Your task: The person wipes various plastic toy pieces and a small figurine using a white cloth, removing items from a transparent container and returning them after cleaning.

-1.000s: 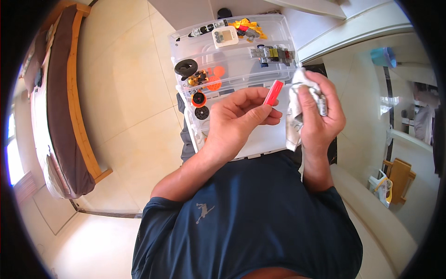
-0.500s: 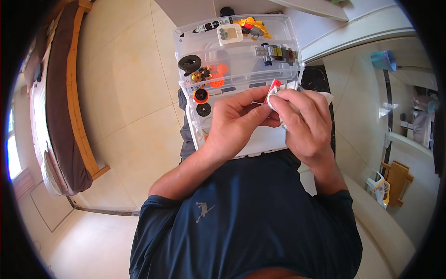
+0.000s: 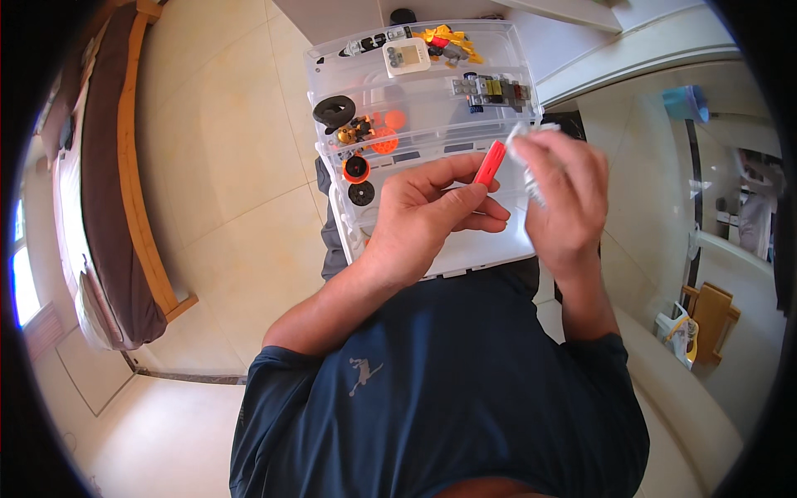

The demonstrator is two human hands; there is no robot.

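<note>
Between the thumb and fingers of my left hand (image 3: 432, 203) is a slim red plastic piece (image 3: 490, 163), tilted with its upper end pointing away from me. My right hand (image 3: 569, 187) pinches a crumpled white cloth or tissue (image 3: 525, 153), just right of the red piece and apart from it. Motion blurs the right fingers and the white material. Both hands are over the near part of a clear plastic box (image 3: 398, 100) with a white section (image 3: 473, 253) close to my body.
On the box lie a black ring (image 3: 334, 112), a gold-and-black toy figure (image 3: 355, 131), orange round pieces (image 3: 384, 140), black wheels (image 3: 361, 194), a white device with a small screen (image 3: 406, 56), yellow toy parts (image 3: 451, 41) and a grey block-built vehicle (image 3: 490, 90). A bed (image 3: 108, 174) stands left.
My right hand has lifted the white material off the red piece and moved right. More of the red piece shows now. The left hand has stayed nearly still.
</note>
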